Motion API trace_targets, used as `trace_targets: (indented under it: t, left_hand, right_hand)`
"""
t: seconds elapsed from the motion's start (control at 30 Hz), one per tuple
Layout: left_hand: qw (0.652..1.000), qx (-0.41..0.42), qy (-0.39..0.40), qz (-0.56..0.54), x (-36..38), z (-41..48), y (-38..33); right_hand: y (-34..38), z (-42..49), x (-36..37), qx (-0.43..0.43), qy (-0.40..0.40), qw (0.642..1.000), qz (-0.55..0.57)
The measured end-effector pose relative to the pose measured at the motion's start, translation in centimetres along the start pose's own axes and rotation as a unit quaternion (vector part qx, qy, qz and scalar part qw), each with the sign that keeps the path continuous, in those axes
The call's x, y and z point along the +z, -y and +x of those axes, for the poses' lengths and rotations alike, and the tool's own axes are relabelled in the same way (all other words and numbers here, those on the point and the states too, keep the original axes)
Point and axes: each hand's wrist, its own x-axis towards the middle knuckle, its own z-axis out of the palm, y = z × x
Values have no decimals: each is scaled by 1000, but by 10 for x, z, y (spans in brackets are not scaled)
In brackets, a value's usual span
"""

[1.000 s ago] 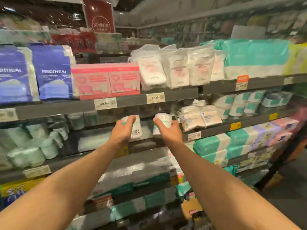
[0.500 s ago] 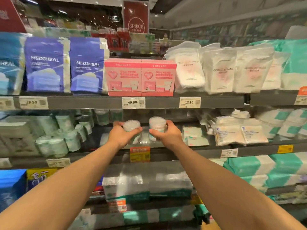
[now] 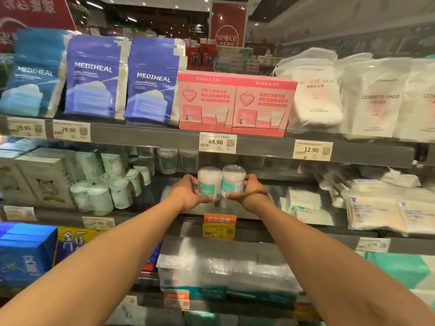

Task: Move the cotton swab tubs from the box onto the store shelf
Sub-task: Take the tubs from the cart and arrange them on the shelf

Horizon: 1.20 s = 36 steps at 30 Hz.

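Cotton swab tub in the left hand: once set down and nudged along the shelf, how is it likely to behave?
Probably stiff and light: the left hand holds the clear cotton swab tub with walls undented. Its round, upright shape could tip, then roll, like the tubs lying sideways nearby. Smooth plastic may slip.

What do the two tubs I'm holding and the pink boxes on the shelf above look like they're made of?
The left tub and right tub: likely clear, glossy plastic, since the white swab tips show through the lid and wall; the teal band looks like a printed label. The pink boxes: probably printed cardboard with a slight sheen, judging by the crisp folded edges.
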Motion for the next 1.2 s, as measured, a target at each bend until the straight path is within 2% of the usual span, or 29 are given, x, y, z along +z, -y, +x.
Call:
trace_targets:
  t: [0.2, 0.5, 0.67, 0.87, 1.2]
  left_hand:
    - [997, -36, -61, 5, 14, 35, -5]
    - [995, -45, -74, 52, 20, 62, -10]
    - [989, -85, -77, 95, 20, 78, -9]
    - [978, -128, -116, 119, 24, 92, -11]
    - [983, -128, -100, 84, 19, 95, -17]
  right_hand:
    - [-10, 35, -3, -28, 4, 999, -16]
    - [-15, 57, -4, -78, -44, 993, -81]
    - [-9, 68, -1, -92, -31, 993, -72]
    - [1, 81, 3, -66, -28, 993, -92]
    - [19, 82, 2, -1, -51, 989, -142]
